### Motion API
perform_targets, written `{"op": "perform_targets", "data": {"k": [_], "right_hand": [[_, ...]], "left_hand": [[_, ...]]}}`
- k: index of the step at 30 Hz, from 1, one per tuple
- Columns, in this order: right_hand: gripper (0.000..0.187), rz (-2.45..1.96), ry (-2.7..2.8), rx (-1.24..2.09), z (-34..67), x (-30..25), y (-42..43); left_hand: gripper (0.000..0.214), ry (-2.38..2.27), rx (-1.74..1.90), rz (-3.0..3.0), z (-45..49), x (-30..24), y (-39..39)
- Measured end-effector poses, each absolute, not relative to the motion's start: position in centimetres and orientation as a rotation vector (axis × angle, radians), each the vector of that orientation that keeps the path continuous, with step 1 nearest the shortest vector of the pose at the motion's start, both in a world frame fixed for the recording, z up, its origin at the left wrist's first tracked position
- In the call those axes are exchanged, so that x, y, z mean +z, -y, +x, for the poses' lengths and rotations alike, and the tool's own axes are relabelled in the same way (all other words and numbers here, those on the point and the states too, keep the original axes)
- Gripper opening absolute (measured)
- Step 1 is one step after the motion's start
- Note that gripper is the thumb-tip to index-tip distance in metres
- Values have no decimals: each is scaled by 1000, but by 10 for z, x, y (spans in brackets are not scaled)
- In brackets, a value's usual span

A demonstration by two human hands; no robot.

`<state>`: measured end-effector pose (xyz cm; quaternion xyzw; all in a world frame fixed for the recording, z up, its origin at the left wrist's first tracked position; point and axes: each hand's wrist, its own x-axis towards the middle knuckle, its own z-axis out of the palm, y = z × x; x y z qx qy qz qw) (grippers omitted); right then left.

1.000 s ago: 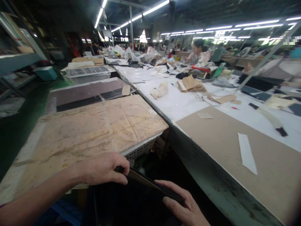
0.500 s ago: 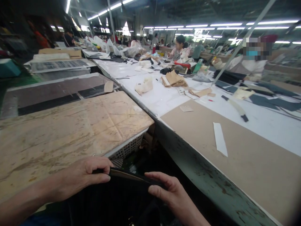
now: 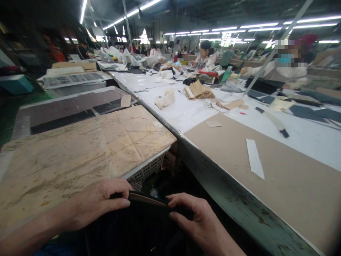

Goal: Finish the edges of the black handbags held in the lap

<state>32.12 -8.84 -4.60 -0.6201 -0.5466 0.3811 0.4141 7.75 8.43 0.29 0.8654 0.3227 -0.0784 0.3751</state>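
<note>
A dark, flat piece (image 3: 147, 200) with a tan layer showing along its upper edge is stretched between my two hands at lap height. My left hand (image 3: 106, 199) pinches its left end, thumb below and bent fingers above. At the other end my right hand (image 3: 195, 217) has its fingertips on the edge, with the thumb slightly apart underneath. Below this edge the material blends into black, so its full shape and what kind of article it is cannot be made out.
To the left, a worn tan board (image 3: 87, 145) lies over a white plastic crate (image 3: 149, 167). On the right stands a long table with a brown sheet (image 3: 290, 177), a white strip (image 3: 255, 158) and brown paper pieces (image 3: 199, 90). A masked co-worker (image 3: 286, 67) is across the table.
The view has shifted slightly, so the hands and table sit a little further right. My right thumb has moved a bit away from the fingers along the edge.
</note>
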Motion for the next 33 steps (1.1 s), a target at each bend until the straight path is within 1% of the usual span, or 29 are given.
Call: {"op": "perform_targets", "data": {"k": [2,4,8,12,16,20,28,33], "right_hand": [[8,-1576,1385,974,318,-43,85],[10,-1586,1390,977,315,-42,82],[10,-1586,1449,883,309,-46,81],[9,-1498,1500,832,307,-51,85],[11,-1530,1376,881,307,-55,87],[16,-1570,1199,971,305,-59,84],[31,-1587,1087,945,299,-70,87],[32,-1577,1072,934,299,-71,88]], "left_hand": [[26,-812,-213,2200,78,4,-84],[25,-796,-197,2205,77,2,-84],[23,-801,-168,2207,75,-1,-84],[21,-788,-165,2170,77,2,-83],[20,-810,-121,2147,80,5,-82],[21,-899,-115,2147,82,3,-83],[27,-1118,-119,2146,87,1,-78],[29,-1125,-102,2183,89,2,-75]]}}
